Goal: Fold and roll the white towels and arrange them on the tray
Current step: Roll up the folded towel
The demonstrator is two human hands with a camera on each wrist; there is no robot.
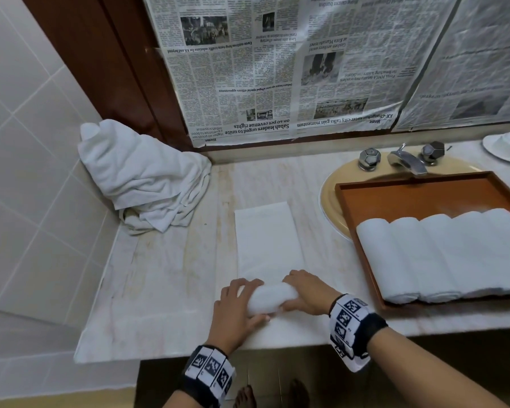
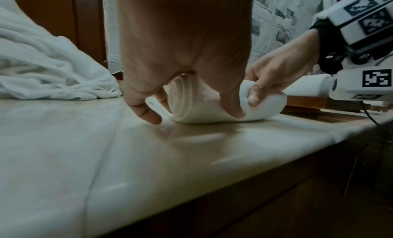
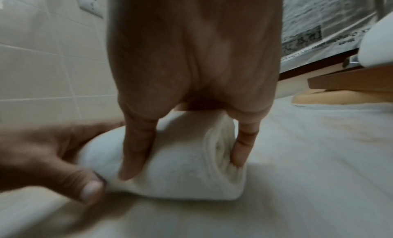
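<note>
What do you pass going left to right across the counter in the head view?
Heap of unfolded white towels → folded white towel strip being rolled → brown wooden tray holding a row of rolled white towels.

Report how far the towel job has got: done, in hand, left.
Done: five rolled towels lie side by side on the tray. In hand: the left hand and right hand grip the near end of a folded towel on the counter, partly rolled, with most of its length flat beyond them. Left: finishing this roll, placing it on the tray, then the heap of unfolded towels in the corner.
</note>
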